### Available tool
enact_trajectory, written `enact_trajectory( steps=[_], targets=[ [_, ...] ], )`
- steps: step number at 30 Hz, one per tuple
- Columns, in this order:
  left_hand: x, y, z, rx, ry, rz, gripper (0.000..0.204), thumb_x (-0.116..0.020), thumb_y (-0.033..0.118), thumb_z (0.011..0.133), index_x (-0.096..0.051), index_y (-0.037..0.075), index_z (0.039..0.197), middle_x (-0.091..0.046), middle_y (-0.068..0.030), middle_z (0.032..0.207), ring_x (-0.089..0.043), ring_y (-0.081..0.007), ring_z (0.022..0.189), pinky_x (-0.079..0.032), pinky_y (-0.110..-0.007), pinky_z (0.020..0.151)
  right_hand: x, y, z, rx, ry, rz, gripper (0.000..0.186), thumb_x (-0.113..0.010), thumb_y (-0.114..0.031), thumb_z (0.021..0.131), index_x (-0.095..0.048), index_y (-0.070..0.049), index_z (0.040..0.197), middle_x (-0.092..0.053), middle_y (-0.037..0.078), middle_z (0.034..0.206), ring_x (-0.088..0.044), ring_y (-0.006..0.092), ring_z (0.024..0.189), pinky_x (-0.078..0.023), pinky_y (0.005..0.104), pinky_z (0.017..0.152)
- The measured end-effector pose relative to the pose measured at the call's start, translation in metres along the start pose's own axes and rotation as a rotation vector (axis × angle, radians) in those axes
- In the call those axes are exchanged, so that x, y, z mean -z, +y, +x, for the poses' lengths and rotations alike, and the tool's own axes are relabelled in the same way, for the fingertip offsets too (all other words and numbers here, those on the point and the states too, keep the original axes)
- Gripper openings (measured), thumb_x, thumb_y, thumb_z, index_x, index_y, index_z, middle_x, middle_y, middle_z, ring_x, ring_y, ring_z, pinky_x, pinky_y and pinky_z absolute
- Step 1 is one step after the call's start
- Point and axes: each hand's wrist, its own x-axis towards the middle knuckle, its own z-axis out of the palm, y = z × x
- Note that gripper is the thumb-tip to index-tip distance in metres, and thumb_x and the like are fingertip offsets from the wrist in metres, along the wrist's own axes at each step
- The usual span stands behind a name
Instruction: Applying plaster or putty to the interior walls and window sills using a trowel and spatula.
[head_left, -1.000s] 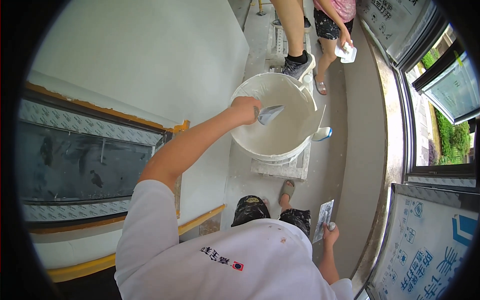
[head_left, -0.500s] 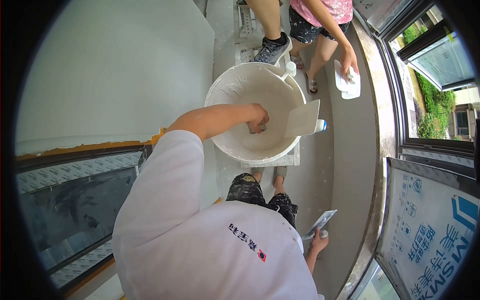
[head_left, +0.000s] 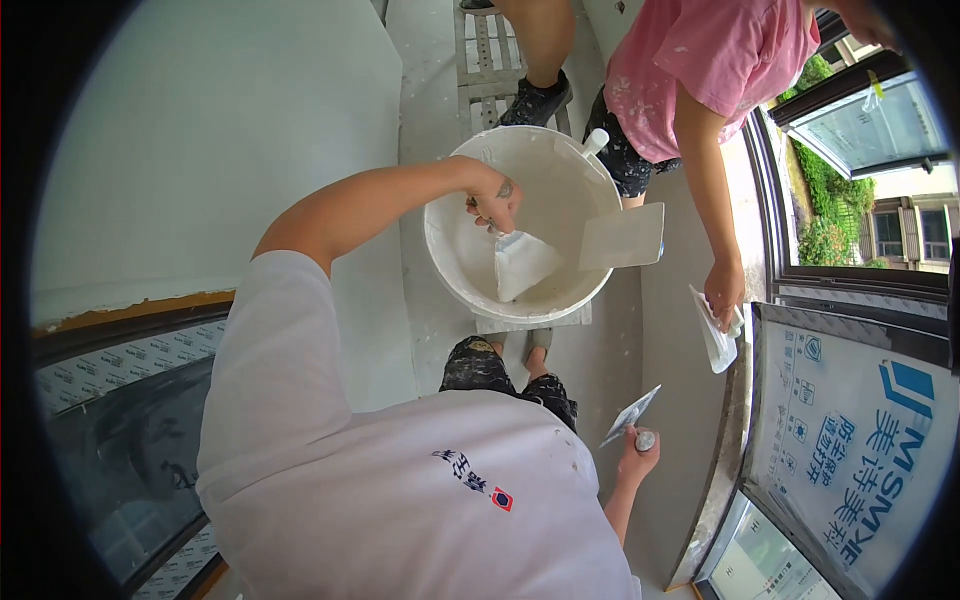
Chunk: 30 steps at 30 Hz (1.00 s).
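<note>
My left hand [head_left: 492,198] is inside the large white bucket [head_left: 432,232], closed round the handle of a putty knife. Its wide blade, the putty knife [head_left: 524,264], points down and is coated with white paste; the handle is mostly hidden by my fingers. Low on the right, my right hand [head_left: 638,458] grips a trowel [head_left: 630,414] by its round-ended handle, the thin metal blade tilted up and away from the bucket. Across the bucket's right rim rests a flat whitish blade [head_left: 622,238], touched by neither hand.
A co-worker in a pink shirt [head_left: 690,80] leans in at the right, holding a white flat tool [head_left: 714,335] by the window sill. Another person's leg [head_left: 540,40] stands beyond the bucket, by a slatted platform [head_left: 490,70]. A white handle [head_left: 595,142] sticks over the far rim.
My left hand has risen and tilted, bringing the paste-covered putty knife into sight. The co-worker has come closer, the white tool moving toward me along the sill. My right hand still holds the trowel.
</note>
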Motion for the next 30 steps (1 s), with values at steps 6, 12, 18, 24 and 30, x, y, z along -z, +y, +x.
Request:
enact_trajectory(
  steps=[6,12,18,24,30],
  targets=[
    [-0.01,-0.007,-0.069,-0.137,0.133,-0.262,0.025,-0.059,0.027,0.083,-0.069,0.005,0.074,-0.062,-0.0037,0.061,-0.049,-0.0103,0.043,-0.037,-0.028,0.042,-0.026,-0.111,0.006,0.328,-0.197,0.139,0.021,-0.079,-0.009,0.081,-0.059,-0.003,0.083,-0.06,0.006,0.081,-0.056,0.0154,0.074,-0.047,0.0281,0.071],
    [-0.035,0.013,-0.172,-0.246,0.374,-0.49,0.02,-0.058,0.016,0.085,-0.071,0.0,0.086,-0.066,-0.004,0.069,-0.054,-0.008,0.052,-0.043,-0.025,0.05,-0.09,-0.205,0.007,0.495,-0.336,0.503,0.02,-0.075,-0.013,0.086,-0.06,-0.004,0.095,-0.062,0.005,0.094,-0.058,0.0153,0.08,-0.047,0.0279,0.076],
    [-0.079,0.059,-0.256,-0.428,0.859,-0.584,0.017,-0.065,0.013,0.089,-0.071,0.0,0.1,-0.065,-0.0018,0.077,-0.054,-0.0065,0.062,-0.044,-0.024,0.057,-0.164,-0.282,-0.005,-0.242,-0.494,1.15,0.02,-0.055,-0.015,0.1,-0.059,-0.004,0.117,-0.066,0.007,0.11,-0.066,0.0223,0.1,-0.055,0.0367,0.089],
    [-0.148,0.098,-0.259,-0.576,1.487,-0.062,0.034,-0.074,-0.005,0.079,-0.061,0.0,0.11,-0.064,-0.0109,0.097,-0.063,-0.0197,0.08,-0.051,-0.032,0.066,-0.212,-0.343,-0.024,-0.628,-1.347,1.494,0.025,-0.048,-0.025,0.104,-0.059,-0.005,0.112,-0.065,0.009,0.103,-0.068,0.0202,0.086,-0.06,0.0354,0.074],
    [-0.18,0.073,-0.198,-0.519,1.908,0.423,0.045,-0.072,-0.011,0.07,-0.058,-0.001,0.111,-0.063,-0.0155,0.1,-0.063,-0.0349,0.085,-0.052,-0.041,0.069,-0.214,-0.352,-0.029,-0.451,-1.604,1.523,0.024,-0.05,-0.026,0.103,-0.06,-0.006,0.112,-0.065,0.008,0.1,-0.068,0.0183,0.084,-0.059,0.0296,0.07]
  ],
)
